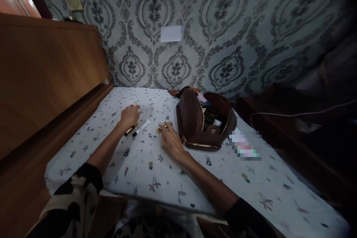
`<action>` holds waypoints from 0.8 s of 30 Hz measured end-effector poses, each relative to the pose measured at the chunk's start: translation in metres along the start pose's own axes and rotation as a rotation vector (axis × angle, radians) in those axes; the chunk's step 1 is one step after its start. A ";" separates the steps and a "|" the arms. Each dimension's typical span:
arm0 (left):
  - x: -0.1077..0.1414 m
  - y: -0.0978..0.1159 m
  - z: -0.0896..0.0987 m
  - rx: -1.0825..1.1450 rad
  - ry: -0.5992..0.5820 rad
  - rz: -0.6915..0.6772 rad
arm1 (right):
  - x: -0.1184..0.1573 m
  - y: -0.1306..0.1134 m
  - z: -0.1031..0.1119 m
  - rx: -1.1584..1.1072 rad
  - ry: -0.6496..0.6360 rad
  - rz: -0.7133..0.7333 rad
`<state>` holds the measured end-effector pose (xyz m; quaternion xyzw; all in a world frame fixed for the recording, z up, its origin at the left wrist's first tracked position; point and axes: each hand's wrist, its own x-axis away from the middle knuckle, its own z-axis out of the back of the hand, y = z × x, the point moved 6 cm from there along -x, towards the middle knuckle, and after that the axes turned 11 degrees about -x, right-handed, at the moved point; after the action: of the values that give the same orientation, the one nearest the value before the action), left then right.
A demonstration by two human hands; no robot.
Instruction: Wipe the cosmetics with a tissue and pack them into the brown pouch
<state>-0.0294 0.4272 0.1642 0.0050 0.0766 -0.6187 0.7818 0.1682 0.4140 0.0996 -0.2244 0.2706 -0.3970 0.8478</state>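
My left hand (130, 115) is low over the cloth with its fingers curled together. A small pale tip shows at its fingertips, but what it belongs to is hidden. Just below that hand lies a black tube with gold bands (131, 129), and beside it a white squeeze tube with a black cap (142, 127). My right hand (170, 140) has its fingers closed over a small gold-coloured tube (160, 129), partly covered by them. Right of this hand stands an unzipped brown cosmetic bag (191, 119), several items showing inside.
A patterned white cloth (167, 171) covers the table. At the left rises a wooden cabinet (50, 70). A blurred-out item (244, 145) lies right of the bag. A white cable (301, 112) crosses the dark furniture at the right. Behind is a papered wall with a white card (171, 34).
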 end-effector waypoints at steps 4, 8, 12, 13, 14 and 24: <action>-0.029 -0.011 -0.020 -0.047 -0.039 0.047 | 0.001 -0.003 -0.004 0.138 0.037 -0.008; -0.039 -0.010 -0.039 -0.036 -0.062 0.048 | 0.004 -0.005 -0.008 0.097 0.058 0.083; -0.040 -0.015 -0.045 0.023 -0.054 0.076 | 0.005 -0.003 -0.012 -0.049 0.026 0.206; -0.040 -0.017 -0.044 0.047 -0.047 0.080 | 0.005 -0.002 -0.012 -0.085 0.026 0.219; -0.040 -0.019 -0.042 0.073 -0.036 0.083 | 0.005 -0.001 -0.011 -0.120 0.033 0.225; 0.022 0.018 -0.004 0.597 0.213 -0.066 | 0.007 -0.006 0.000 -0.732 0.207 0.038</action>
<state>-0.0080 0.4105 0.1555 0.2965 -0.0266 -0.6351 0.7128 0.1690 0.4049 0.1014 -0.4659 0.4830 -0.2787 0.6870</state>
